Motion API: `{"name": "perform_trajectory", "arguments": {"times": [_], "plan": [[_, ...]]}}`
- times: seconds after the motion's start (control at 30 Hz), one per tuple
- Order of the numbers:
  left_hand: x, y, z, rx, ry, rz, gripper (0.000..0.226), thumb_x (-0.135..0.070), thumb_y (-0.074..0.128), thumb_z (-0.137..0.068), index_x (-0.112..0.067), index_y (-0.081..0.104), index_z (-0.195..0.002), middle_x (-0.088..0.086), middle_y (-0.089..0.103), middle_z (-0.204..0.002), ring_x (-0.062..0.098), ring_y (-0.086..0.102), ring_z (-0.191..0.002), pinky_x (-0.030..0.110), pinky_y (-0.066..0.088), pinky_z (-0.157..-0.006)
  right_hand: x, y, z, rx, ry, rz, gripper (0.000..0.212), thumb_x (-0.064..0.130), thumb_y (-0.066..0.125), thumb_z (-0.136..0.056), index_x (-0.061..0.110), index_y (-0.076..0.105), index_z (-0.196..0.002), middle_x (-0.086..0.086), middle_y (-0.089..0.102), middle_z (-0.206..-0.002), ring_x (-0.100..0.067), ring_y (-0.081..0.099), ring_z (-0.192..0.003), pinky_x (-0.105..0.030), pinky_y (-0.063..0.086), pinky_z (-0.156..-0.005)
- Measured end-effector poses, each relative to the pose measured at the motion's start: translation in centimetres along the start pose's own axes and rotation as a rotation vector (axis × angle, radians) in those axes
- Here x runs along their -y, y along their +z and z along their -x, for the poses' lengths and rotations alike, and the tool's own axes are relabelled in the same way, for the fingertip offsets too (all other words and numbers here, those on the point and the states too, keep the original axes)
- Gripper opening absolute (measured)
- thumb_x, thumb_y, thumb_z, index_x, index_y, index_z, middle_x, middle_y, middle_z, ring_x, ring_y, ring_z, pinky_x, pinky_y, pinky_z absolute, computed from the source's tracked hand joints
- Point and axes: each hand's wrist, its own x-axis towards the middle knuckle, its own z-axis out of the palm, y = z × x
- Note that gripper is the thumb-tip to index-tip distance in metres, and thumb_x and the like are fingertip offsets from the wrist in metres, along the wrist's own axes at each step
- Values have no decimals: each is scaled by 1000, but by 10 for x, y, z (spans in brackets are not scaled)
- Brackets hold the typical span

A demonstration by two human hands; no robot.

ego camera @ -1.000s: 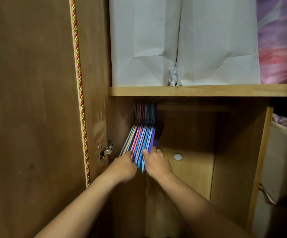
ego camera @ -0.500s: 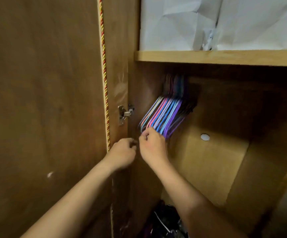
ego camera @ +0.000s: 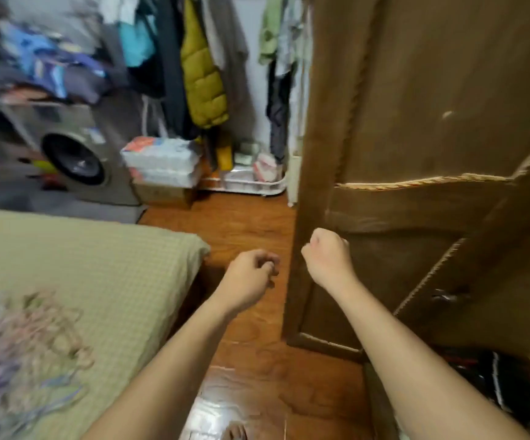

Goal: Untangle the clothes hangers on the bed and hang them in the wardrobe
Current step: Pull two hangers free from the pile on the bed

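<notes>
Both our hands empty: left hand [ego camera: 251, 277] loosely curled, right hand [ego camera: 328, 258] fisted by the wardrobe door [ego camera: 416, 154]. Tangled hangers [ego camera: 25, 354] on the bed [ego camera: 98, 265] at 8 o'clock; likely light, stiff, snaggy, so grab one by its hook

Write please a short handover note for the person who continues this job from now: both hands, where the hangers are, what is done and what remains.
Left hand: loosely curled, holds nothing, over the floor between bed and wardrobe.
Right hand: curled into a fist, holds nothing, in front of the wardrobe door.
Hangers: a tangled pile of hangers lies on the bed, at the left; the picture is blurred there, so the count is unclear.
Done: nothing is in hand at this moment; the inside of the wardrobe is out of view.
Left: take hangers from the pile, untangle them, hang them in the wardrobe, repeat until the bed has none.
</notes>
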Motion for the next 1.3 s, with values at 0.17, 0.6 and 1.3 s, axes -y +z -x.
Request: {"name": "perform_trajectory", "arguments": {"times": [0.17,0.6,1.3], "plan": [[120,-95,95,-289,-255,292,25,-6,41,-99,-19,62,-95,3,63,-77,14,51,-54,21,35,-46,92,122,68,299,-229,79,22,13,52,-84,14,45,-63,-4,55,-70,-30,52,-71,-31,36,-58],[367,-274,378,-799,-677,500,27,-5,40,-97,-16,64,-100,4,64,-84,16,56,-65,15,38,-46,293,409,365,843,-755,143,33,12,59,-81,12,36,-57,-6,46,-57,-33,49,-65,-35,29,-57],[593,-278,370,-1269,-1165,1361,22,-4,43,-100,-8,64,-95,11,65,-81,25,61,-67,29,45,-62,219,762,403,1485,-184,474,10,20,55,-82,18,46,-87,-16,65,-94,-37,66,-92,-54,55,-90]]}}
